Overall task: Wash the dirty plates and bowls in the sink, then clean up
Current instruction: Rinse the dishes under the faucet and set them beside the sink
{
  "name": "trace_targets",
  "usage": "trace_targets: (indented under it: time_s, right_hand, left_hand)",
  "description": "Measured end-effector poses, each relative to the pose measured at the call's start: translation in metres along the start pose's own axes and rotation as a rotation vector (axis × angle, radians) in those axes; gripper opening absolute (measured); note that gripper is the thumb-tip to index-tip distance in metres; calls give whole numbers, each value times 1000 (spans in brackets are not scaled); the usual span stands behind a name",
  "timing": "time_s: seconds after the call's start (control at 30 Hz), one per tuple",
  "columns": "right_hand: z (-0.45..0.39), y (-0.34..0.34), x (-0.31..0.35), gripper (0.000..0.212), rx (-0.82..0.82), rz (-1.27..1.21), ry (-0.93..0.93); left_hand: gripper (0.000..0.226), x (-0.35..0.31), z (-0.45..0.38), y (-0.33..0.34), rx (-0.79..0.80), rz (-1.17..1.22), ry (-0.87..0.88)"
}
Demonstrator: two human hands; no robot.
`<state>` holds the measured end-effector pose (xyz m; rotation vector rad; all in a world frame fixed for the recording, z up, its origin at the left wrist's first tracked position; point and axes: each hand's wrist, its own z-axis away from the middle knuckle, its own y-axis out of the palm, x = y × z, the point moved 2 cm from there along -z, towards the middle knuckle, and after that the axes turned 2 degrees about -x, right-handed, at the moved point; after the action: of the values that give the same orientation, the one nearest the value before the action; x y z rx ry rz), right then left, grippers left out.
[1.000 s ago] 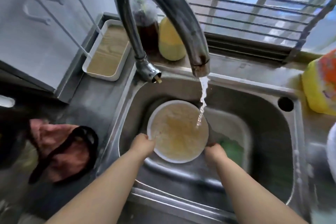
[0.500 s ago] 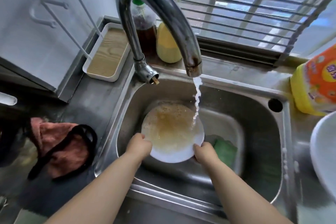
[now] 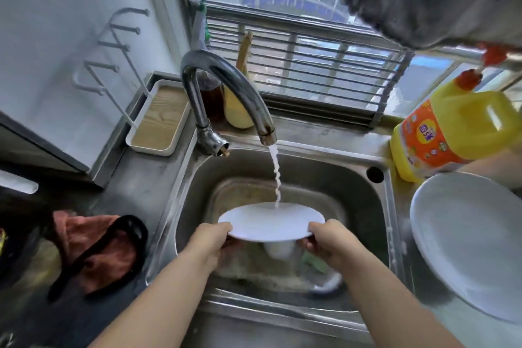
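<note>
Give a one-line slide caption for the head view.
Both hands hold a white plate under the running tap.

The sink (image 3: 324,175) is brushed steel, dull and streaked, and the tap (image 3: 226,76) is polished metal with a tarnished spout end. The plate (image 3: 271,223) under the water looks like smooth, glossy white ceramic, as does the plate at right (image 3: 469,246). The yellow bottle (image 3: 452,133) is shiny plastic with a printed label. The tray (image 3: 158,121) is white with a wood-grain floor. The rag (image 3: 96,246) is soft, matt cloth.

White plate (image 3: 271,220); yellow jug (image 3: 452,133) (orange label); rust-red cloth (image 3: 93,248), black strap.
</note>
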<state>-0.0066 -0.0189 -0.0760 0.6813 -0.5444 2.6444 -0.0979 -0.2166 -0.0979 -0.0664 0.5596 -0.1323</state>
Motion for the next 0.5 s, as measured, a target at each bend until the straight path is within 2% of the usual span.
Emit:
trace_targets:
  time_s: [0.13,0.27,0.5]
  right_hand:
    - [22,-24,7,19,-90,-48,-89]
    - [45,-40,9,17,-200,82,-201]
    - [67,-59,4,10,-306,118,-389]
  left_hand:
    - [10,-13,12,13,101,-1,-9]
    - [7,-15,21,25,175,-54,-53]
    - [16,-17,28,49,287,-140,-39]
